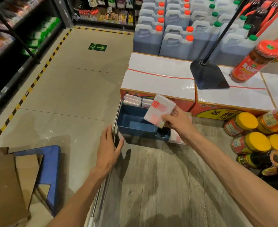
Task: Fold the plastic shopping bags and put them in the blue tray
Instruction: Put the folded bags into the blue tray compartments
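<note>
Wooden counter, right hand pinching folded bag above blue tray, left hand flat.

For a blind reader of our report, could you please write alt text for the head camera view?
A person's right hand holds a folded plastic bag over a blue tray on a wooden counter. The left hand rests open at the counter's edge; folded bags already fill the tray's far end.

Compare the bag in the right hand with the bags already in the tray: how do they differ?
The held bag is pinched by the right hand above the blue tray, tilted, its red print showing. The stored bags stand packed together at the tray's far end, only their edges visible. All are folded white plastic.
</note>
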